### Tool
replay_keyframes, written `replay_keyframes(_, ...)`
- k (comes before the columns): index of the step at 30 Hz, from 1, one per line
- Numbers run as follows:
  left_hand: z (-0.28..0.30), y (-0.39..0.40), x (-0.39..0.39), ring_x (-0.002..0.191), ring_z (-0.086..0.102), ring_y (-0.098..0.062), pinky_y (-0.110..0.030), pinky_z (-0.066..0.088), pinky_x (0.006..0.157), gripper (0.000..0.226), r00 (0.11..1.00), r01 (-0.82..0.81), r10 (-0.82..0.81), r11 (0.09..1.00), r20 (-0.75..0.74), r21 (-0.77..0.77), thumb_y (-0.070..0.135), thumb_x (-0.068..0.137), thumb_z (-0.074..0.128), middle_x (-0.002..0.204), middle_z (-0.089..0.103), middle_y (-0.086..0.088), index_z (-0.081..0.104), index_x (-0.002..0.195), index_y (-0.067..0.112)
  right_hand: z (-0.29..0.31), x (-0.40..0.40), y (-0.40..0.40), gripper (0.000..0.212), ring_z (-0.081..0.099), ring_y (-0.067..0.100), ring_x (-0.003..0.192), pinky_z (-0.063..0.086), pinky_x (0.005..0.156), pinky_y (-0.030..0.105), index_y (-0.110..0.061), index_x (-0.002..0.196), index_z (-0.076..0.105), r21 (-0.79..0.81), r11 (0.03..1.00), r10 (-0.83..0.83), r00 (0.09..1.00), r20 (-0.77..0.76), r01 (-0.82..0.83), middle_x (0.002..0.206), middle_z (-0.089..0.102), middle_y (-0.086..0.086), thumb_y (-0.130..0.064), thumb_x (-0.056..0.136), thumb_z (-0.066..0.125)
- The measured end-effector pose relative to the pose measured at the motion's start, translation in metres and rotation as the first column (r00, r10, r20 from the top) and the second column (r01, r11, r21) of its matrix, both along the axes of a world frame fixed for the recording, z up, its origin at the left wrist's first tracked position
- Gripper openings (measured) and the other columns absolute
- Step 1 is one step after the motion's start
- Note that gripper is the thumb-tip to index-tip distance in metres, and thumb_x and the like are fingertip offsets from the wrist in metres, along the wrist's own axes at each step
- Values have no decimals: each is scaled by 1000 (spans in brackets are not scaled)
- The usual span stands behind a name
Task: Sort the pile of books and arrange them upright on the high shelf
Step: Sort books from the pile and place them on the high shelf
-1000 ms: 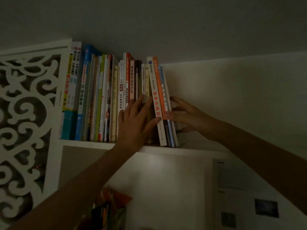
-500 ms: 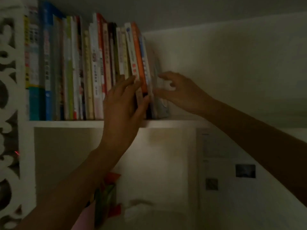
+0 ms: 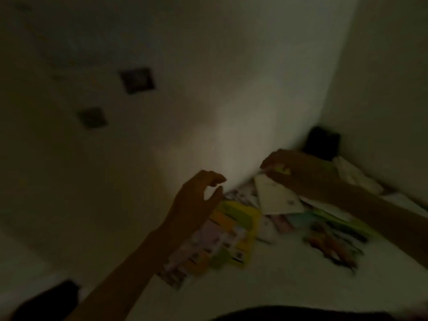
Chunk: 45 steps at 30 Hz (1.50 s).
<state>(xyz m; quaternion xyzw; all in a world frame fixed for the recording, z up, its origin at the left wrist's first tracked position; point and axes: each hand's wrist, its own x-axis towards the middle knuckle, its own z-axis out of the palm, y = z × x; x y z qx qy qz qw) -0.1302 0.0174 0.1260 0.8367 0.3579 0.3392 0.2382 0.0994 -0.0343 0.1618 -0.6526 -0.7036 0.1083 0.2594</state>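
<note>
White surface [image 3: 289, 286] now fills the view; shelf and upright books are gone from sight. Blurry book pile [image 3: 243, 228] lies at its far edge by the wall. Left hand [image 3: 196, 200] hovers over the pile, fingers loosely curled, empty. Right hand [image 3: 296, 172] pinches a white book [image 3: 275, 198] atop the pile.

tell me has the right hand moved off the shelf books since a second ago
Yes. The right hand has come down from the shelf, now out of view, to the pile of books on the white surface, touching a pale book.
</note>
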Motion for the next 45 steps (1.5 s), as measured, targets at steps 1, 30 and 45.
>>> replay_keyframes(1, -18, 6, 20, 92, 57, -8, -16, 43, 79, 28, 1000, 19, -20, 998, -12, -52, 29, 82, 49, 102, 63, -2, 64, 101, 15, -24, 25, -4, 19, 53, 16, 104, 31, 77, 15, -18, 111, 62, -96, 993, -70, 997, 21, 72, 116, 57, 7, -20, 92, 56)
replay_keyframes(30, -196, 116, 324, 108, 44, -13, -25, 37, 95, 57, 955, -155, 12, 870, -295, -468, 38, 78, 69, 122, 49, -3, 51, 123, 9, -229, 258, 136, 33, 50, 27, 117, 41, 96, 37, -7, 131, 45, -631, 748, -575, -272, -771, 205, 129, 51, 4, -7, 98, 43)
replay_keyframes(45, -148, 114, 329, 68, 61, -19, -29, 52, 59, 24, 942, 135, 267, 254, 204, -958, 29, 86, 61, 76, 61, -3, 57, 98, 8, -188, 194, 58, 40, 64, 23, 84, 54, 75, 31, -22, 130, 54, -359, 932, -225, 846, -484, 42, 102, 67, 14, -25, 91, 59)
